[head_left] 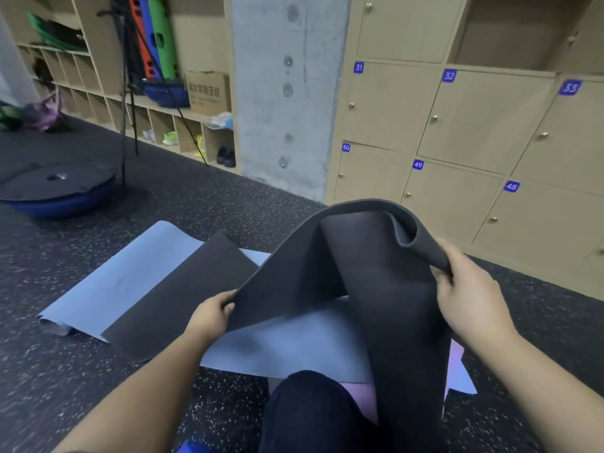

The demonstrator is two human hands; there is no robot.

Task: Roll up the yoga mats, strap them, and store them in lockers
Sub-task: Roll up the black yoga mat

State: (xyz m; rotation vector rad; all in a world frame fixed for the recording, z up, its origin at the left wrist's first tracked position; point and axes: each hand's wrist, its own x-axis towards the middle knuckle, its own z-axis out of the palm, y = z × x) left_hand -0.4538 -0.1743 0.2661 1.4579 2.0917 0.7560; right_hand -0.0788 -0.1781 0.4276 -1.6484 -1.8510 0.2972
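Note:
A dark grey yoga mat [369,276] is lifted off the floor in a loose fold in front of me. My left hand [212,313] pinches its lower left edge. My right hand [467,292] grips the curled upper right edge. Under it lies a light blue mat [294,344], spread flat. A second blue mat [114,282] with a dark underside folded over it lies to the left. A pink mat [359,393] peeks out below by my knee [310,410]. Tan numbered lockers [474,125] stand closed behind, with an open one [510,27] at the top right.
A concrete pillar [281,86] rises at the centre back. Open cubbies [157,122] with shoes and a cardboard box [207,91] line the left wall. A blue balance dome [58,191] sits upside down on the black speckled floor [81,380] at left.

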